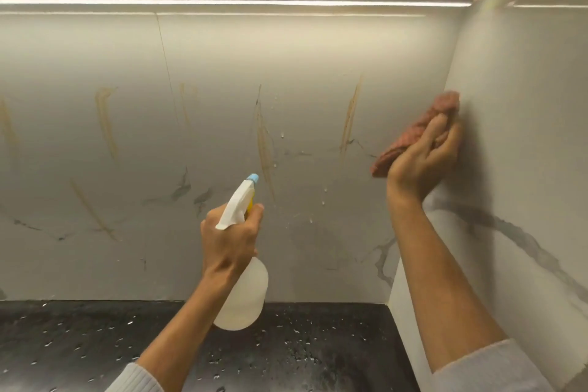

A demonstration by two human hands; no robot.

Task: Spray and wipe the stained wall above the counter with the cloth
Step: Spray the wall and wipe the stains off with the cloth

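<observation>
A: What could go wrong from here?

B: The brown streaks (265, 140) on the wall (222, 79) at mid-frame could be left untouched, it is judged, since the cloth (413, 134) is being pressed at the far right of the frame, against the side wall (525, 105) by the corner, well apart from most of the stains. Runoff is a second risk: droplets are already seen on the wall near the centre and on the dark desk (79, 344) along the bottom, so more spray could carry the stain downward.

A: How are the hands placed?

B: The spray bottle (243, 293) is gripped at its neck by the left hand (229, 242), low at centre, with a finger curled at the trigger; the blue nozzle (253, 178) is aimed up toward the middle streak. The pink cloth is bunched under the right hand (423, 156), fingers curled over it and palm pushed toward the side wall.

A: And the stains themselves?

B: They are spread from the left edge to right of centre, between and above both hands.
</observation>
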